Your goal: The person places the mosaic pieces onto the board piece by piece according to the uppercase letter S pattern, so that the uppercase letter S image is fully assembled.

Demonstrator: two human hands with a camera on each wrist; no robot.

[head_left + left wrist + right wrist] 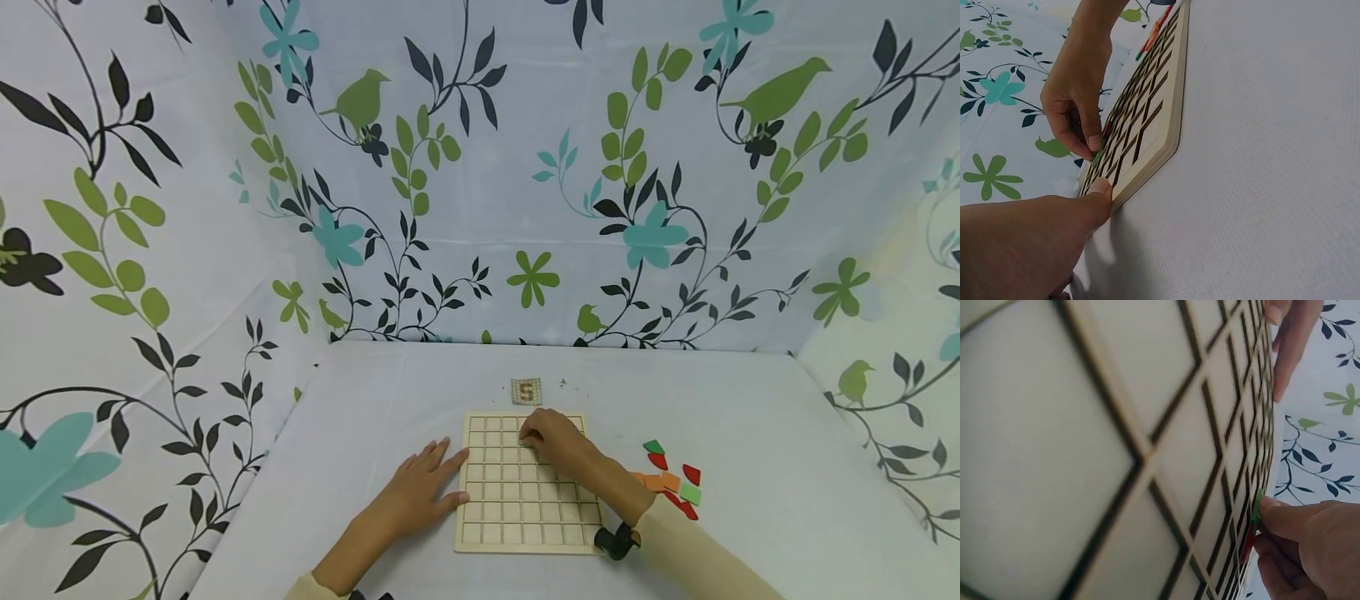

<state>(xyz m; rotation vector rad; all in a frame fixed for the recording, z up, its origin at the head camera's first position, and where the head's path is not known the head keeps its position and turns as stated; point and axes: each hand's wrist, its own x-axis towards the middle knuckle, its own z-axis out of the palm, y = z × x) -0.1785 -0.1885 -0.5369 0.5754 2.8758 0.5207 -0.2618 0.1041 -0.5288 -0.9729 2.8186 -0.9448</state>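
A pale wooden grid board point(525, 549) with square cells lies on the white table. My left hand point(423, 492) rests at the board's left side with fingers extended. Its thumb point(1101, 185) touches the board's edge in the left wrist view. Over the upper part of the grid, my right hand point(558, 443) pinches a small green piece point(1258, 505) between thumb and fingers, low at the cells. A red piece point(1247, 545) shows right beside the green one in the right wrist view. In the head view, the fingers hide both pieces.
Several loose red, orange and green pieces point(670, 482) lie right of the board, partly behind the right forearm. Beyond the board's far edge is a small square card point(527, 391) with a grid pattern. Patterned cloth point(480, 233) hangs at the back and sides.
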